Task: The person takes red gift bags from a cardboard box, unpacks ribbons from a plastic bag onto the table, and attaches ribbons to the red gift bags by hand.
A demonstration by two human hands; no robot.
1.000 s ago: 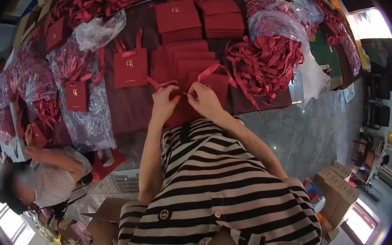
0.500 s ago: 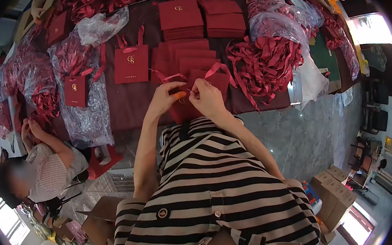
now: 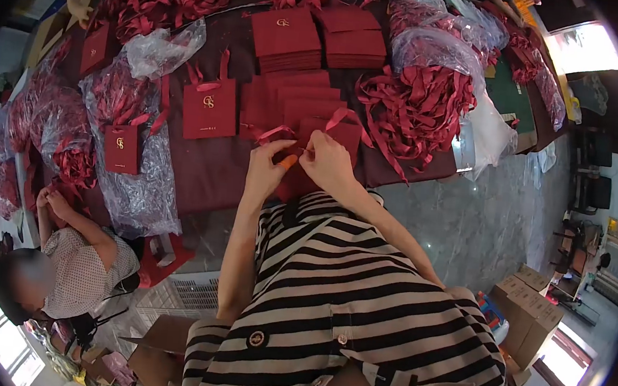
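- Right hand (image 3: 328, 164) pinches an apparent ribbon end (image 3: 303, 149); loosening could drop it.
- Left hand (image 3: 267, 171) curls; cannot tell whether its fingers grip.
- Burgundy gift bag (image 3: 300, 183), below both hands, could slip if unsupported.

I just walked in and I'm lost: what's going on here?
The person in stripes has the left hand and right hand close together over a red bag at the table; exactly what they grip is too small to tell. Beyond are red stacks; heaped ribbons lie to the right. A co-worker sits at left.
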